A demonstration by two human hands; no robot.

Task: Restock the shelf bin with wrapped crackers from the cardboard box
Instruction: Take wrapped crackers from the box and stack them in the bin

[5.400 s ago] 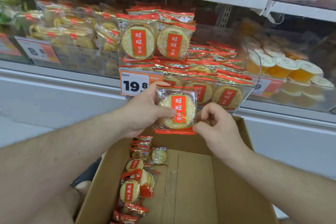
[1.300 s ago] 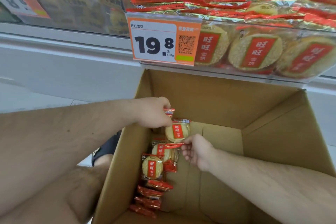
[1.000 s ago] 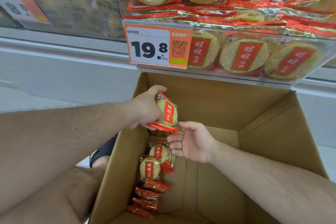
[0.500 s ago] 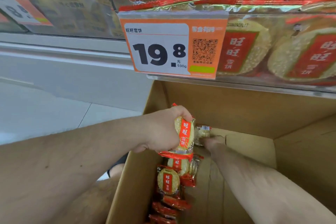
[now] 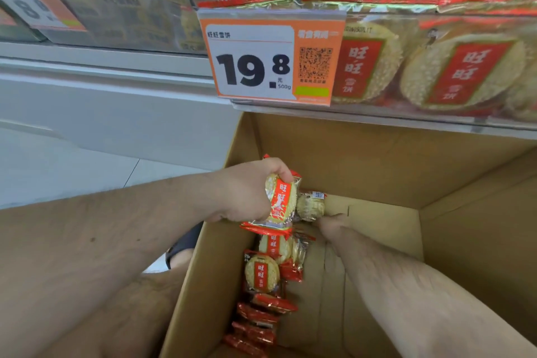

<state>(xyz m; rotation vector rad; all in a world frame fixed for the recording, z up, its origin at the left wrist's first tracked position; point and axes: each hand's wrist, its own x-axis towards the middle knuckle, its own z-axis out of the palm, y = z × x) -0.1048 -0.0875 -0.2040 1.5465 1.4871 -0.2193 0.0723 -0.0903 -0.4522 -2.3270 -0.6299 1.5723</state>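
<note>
Cardboard box [image 5: 363, 160] under stocked shelf bin [image 5: 436, 113]

The cardboard box [image 5: 377, 166] sits below the shelf bin [image 5: 421, 67], whose price tag [image 5: 270, 61] hangs at eleven o'clock. Wrapped crackers [image 5: 261, 273] line the box's nine o'clock wall. Above them the left hand [image 5: 247, 192] holds a packet [image 5: 280, 200], with the right hand [image 5: 331, 227] at its three o'clock.

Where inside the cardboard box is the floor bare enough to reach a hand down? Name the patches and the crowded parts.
Bare floor runs from the right forearm to the cardboard box's right wall and back to its far wall. The left wall is crowded: a row of wrapped crackers lies along it, beneath the left hand holding a packet. The right hand reaches toward another packet near the far wall.
</note>
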